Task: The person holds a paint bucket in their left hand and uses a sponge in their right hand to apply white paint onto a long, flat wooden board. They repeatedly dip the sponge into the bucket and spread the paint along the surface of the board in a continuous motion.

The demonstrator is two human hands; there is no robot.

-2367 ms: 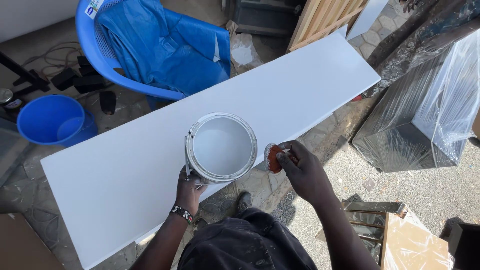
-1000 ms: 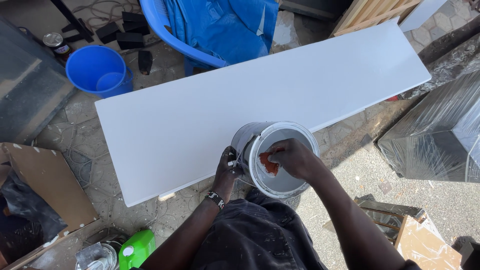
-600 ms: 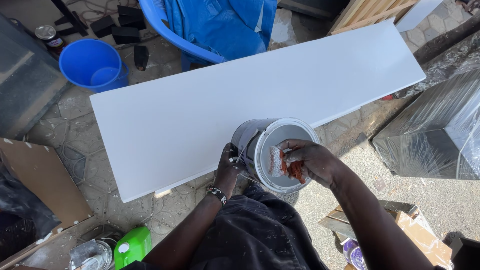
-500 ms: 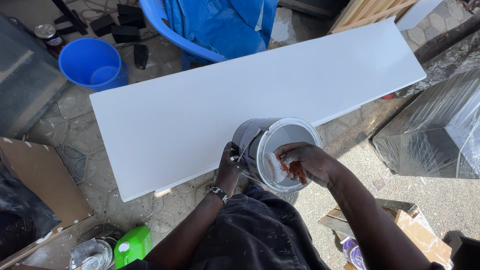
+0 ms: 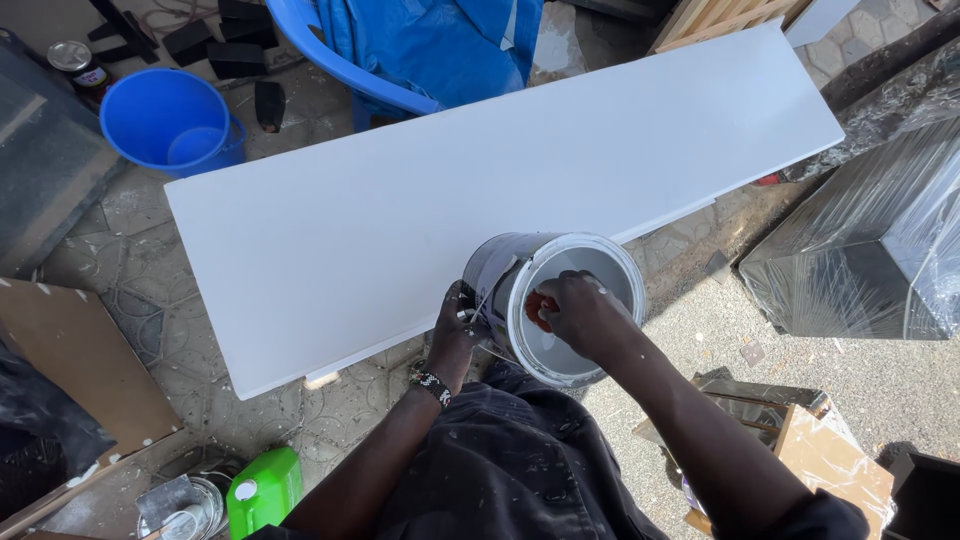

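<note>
Your left hand (image 5: 458, 330) grips the outer side of the paint bucket (image 5: 552, 305), fingers wrapped where its thin wire handle meets the wall, and holds it tilted so its open mouth faces up toward you at the near edge of the white board (image 5: 480, 190). A beaded band (image 5: 431, 384) sits on that wrist. Your right hand (image 5: 583, 312) reaches down inside the bucket, closed around a small orange-red thing (image 5: 538, 309); what it is you cannot tell, since your fingers cover most of it. The bucket's inside is coated white and its outside is grey. The board lies long and flat across the scene, running from lower left to upper right, with a small wooden block (image 5: 321, 380) showing under its near edge. Beyond the board stand a blue plastic chair (image 5: 350, 70) draped with a blue sheet (image 5: 440, 40) and, to the left, a blue bucket (image 5: 172, 122) with a small tin (image 5: 72, 60) near it. Close to your left knee on the paved floor sits a green jug (image 5: 262, 490), a sheet of cardboard (image 5: 80, 370) further left. To your right is a dark block wrapped in clear plastic (image 5: 870, 250).
</note>
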